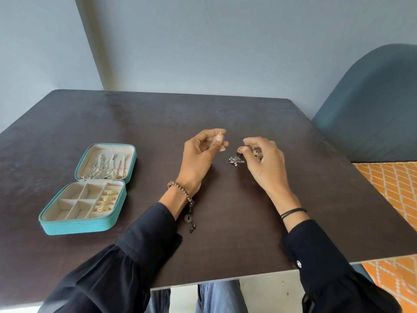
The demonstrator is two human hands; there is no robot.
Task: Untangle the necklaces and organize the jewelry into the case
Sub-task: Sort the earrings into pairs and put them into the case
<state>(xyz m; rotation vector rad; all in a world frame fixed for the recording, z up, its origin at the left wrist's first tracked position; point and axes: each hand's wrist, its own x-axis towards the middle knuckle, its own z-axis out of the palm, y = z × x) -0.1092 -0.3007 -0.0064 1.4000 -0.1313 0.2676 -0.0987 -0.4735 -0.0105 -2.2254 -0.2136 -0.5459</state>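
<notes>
My left hand (200, 154) is raised a little over the dark table (135, 123) and pinches a small gold earring (221, 141) between thumb and fingers. My right hand (266, 161) pinches another gold earring (240, 149) and curls over a few more small pieces. A silver flower-shaped piece (236, 160) lies on the table between the hands. The open teal jewelry case (76, 227) sits at the left. Several necklaces (101, 168) hang in its lid and several gold rings (106, 201) fill its right-hand slot. The square compartments hold nothing.
A blue padded chair (372, 105) stands at the table's far right corner. An orange patterned surface (392, 190) lies to the right of the table. A grey wall runs behind the table's far edge.
</notes>
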